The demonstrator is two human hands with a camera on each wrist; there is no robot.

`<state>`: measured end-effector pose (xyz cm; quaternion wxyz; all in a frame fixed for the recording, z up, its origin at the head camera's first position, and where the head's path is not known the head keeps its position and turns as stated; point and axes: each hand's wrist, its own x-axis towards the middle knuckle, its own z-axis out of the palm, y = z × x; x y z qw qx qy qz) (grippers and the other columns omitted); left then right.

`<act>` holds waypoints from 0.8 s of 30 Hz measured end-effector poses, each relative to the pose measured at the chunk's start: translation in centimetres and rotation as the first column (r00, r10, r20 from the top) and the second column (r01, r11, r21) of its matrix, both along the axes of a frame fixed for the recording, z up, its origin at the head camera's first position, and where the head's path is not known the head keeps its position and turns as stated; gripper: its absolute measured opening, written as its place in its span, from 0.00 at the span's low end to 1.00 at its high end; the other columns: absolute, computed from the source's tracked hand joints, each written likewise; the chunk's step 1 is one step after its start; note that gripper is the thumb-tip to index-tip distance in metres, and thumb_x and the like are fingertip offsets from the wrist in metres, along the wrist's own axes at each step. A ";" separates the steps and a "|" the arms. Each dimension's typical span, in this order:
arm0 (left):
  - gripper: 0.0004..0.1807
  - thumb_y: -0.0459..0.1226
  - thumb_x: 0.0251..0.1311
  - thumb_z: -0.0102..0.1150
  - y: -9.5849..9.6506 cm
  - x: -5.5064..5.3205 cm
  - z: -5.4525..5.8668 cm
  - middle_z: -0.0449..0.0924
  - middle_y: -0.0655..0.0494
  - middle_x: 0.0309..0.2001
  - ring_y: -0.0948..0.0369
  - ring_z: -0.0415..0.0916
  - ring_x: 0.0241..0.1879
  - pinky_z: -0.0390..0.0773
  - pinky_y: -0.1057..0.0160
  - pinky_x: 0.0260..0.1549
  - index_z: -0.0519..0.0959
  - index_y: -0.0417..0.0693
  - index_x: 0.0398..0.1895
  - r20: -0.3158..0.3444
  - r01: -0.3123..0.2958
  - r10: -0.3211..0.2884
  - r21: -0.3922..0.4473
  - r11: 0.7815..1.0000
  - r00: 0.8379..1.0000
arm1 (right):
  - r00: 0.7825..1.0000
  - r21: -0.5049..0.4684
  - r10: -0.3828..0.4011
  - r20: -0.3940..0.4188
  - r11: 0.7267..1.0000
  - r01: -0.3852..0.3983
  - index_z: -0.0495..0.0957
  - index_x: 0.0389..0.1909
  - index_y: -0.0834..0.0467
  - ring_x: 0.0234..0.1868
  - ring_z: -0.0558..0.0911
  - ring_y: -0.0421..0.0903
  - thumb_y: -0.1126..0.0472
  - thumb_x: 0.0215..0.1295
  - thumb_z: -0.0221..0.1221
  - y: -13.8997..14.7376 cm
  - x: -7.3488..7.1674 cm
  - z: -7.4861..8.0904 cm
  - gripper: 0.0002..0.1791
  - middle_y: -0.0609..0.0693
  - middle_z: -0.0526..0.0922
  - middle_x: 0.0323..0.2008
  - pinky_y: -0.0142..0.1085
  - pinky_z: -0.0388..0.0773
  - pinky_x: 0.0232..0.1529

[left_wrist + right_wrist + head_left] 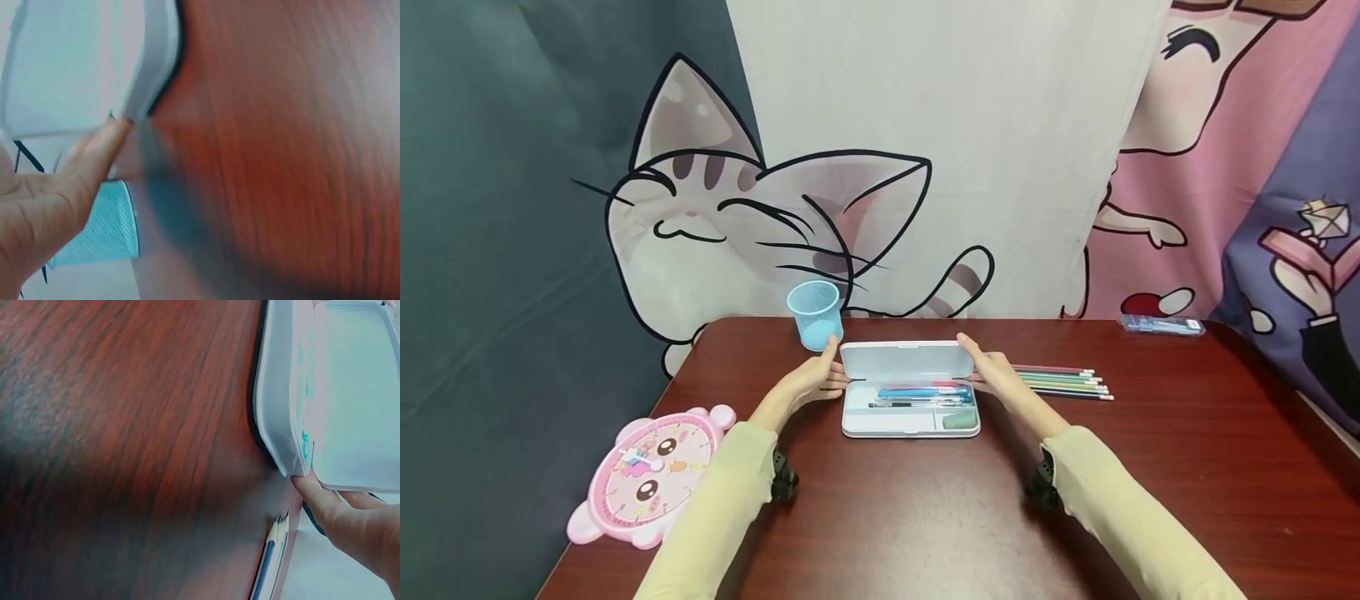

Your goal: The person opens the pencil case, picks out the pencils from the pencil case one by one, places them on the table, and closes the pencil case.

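Note:
A white pencil case [887,423] lies on the table with its lid [906,362] raised. Inside are several pens [917,393] and a green eraser-like block [958,420]. My left hand [807,379] is at the case's left side, thumb up, its straight fingertips touching near the hinge. On the other side, my right hand [997,377] has its thumb by the lid's upper right corner and its extended fingers against the case's side. The right wrist view shows those fingers [319,500] at the case corner; some are hidden behind the lid.
A blue mesh cup [816,317] stands behind my left hand. Several pencils [1067,383] lie right of the case, beside my right hand. A pink clock [655,475] lies at the left edge, and a clear blue packet [1162,325] is at the back right.

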<state>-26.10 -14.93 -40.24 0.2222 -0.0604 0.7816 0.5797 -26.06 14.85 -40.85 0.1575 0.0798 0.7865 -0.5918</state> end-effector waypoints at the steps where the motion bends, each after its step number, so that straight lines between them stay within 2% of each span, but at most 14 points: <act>1: 0.46 0.63 0.63 0.26 0.1 0.0 0.1 0.68 0.32 0.57 0.46 0.69 0.58 0.71 0.55 0.55 0.59 0.26 0.60 0.019 -0.002 0.002 0.003 1.000 1.000 | 1.000 -0.006 0.006 0.003 1.000 -0.006 0.52 0.65 0.74 0.54 0.74 0.52 0.30 0.57 0.46 0.1 0.0 0.0 0.54 0.68 0.66 0.59 0.43 0.69 0.58; 4: 0.46 0.63 0.63 0.28 0.2 0.1 0.3 0.67 0.32 0.58 0.47 0.69 0.58 0.72 0.57 0.54 0.58 0.26 0.60 0.037 0.012 -0.012 -0.005 1.000 0.999 | 0.998 -0.031 0.052 0.023 0.998 -0.051 0.52 0.64 0.75 0.56 0.72 0.52 0.32 0.60 0.46 0.5 0.1 0.0 0.51 0.69 0.64 0.60 0.43 0.67 0.59; 7: 0.44 0.61 0.64 0.32 -0.1 0.2 0.4 0.65 0.31 0.59 0.47 0.66 0.60 0.70 0.56 0.56 0.57 0.26 0.61 0.033 0.040 -0.040 0.017 0.999 0.999 | 0.988 -0.067 0.149 0.044 0.987 -0.146 0.53 0.64 0.74 0.60 0.69 0.54 0.34 0.61 0.45 1.0 0.2 0.1 0.49 0.69 0.64 0.61 0.44 0.64 0.61; 10: 0.42 0.58 0.65 0.34 -0.6 0.3 0.3 0.61 0.32 0.62 0.46 0.61 0.64 0.66 0.54 0.59 0.54 0.26 0.63 0.039 0.087 -0.090 0.064 0.994 0.995 | 0.961 -0.084 0.270 0.053 0.960 -0.266 0.52 0.65 0.73 0.65 0.63 0.56 0.35 0.63 0.45 1.6 0.3 0.2 0.48 0.68 0.61 0.64 0.45 0.61 0.63; 12: 0.41 0.56 0.67 0.34 -1.1 0.4 0.2 0.57 0.32 0.65 0.46 0.57 0.66 0.63 0.53 0.61 0.50 0.26 0.65 0.032 0.149 -0.153 0.097 0.984 0.988 | 0.934 -0.092 0.354 0.054 0.933 -0.348 0.49 0.66 0.73 0.67 0.59 0.57 0.36 0.64 0.43 2.1 0.3 0.3 0.47 0.68 0.57 0.66 0.46 0.57 0.64; 16: 0.36 0.50 0.69 0.35 -2.0 0.7 -0.3 0.52 0.34 0.68 0.45 0.50 0.68 0.58 0.51 0.63 0.47 0.30 0.67 0.008 0.275 -0.280 0.152 0.949 0.960 | 0.896 -0.066 0.442 0.046 0.896 -0.439 0.43 0.68 0.72 0.69 0.55 0.56 0.40 0.66 0.46 3.0 0.6 0.3 0.46 0.66 0.51 0.69 0.46 0.56 0.65; 17: 0.35 0.48 0.69 0.36 -2.2 0.7 -0.5 0.51 0.34 0.68 0.44 0.49 0.69 0.57 0.50 0.63 0.46 0.30 0.67 -0.006 0.307 -0.310 0.160 0.938 0.951 | 0.888 -0.044 0.459 0.030 0.888 -0.457 0.43 0.68 0.72 0.69 0.55 0.57 0.41 0.66 0.47 3.1 0.7 0.2 0.46 0.67 0.49 0.69 0.47 0.56 0.65; 20: 0.33 0.44 0.68 0.41 -3.0 1.0 -0.9 0.51 0.36 0.68 0.46 0.49 0.69 0.56 0.51 0.64 0.48 0.34 0.68 -0.026 0.350 -0.352 0.177 0.920 0.936 | 0.863 0.166 0.503 -0.047 0.856 -0.490 0.50 0.67 0.70 0.69 0.55 0.57 0.41 0.63 0.51 3.6 1.0 0.1 0.45 0.67 0.49 0.69 0.51 0.56 0.65; 22: 0.33 0.42 0.66 0.46 -3.4 1.3 -1.1 0.51 0.38 0.68 0.47 0.50 0.69 0.56 0.52 0.64 0.48 0.36 0.68 -0.039 0.369 -0.369 0.175 0.913 0.929 | 0.836 0.296 0.541 -0.097 0.817 -0.494 0.54 0.66 0.68 0.69 0.53 0.60 0.41 0.60 0.54 3.8 1.3 0.0 0.44 0.68 0.50 0.68 0.53 0.55 0.65; 24: 0.34 0.40 0.65 0.49 -3.7 1.5 -1.3 0.52 0.40 0.68 0.49 0.51 0.68 0.57 0.54 0.64 0.48 0.39 0.69 -0.060 0.404 -0.399 0.147 0.903 0.915 | 0.803 0.386 0.578 -0.142 0.780 -0.493 0.58 0.65 0.68 0.68 0.57 0.61 0.42 0.57 0.58 4.0 1.5 -0.1 0.44 0.68 0.56 0.66 0.54 0.57 0.64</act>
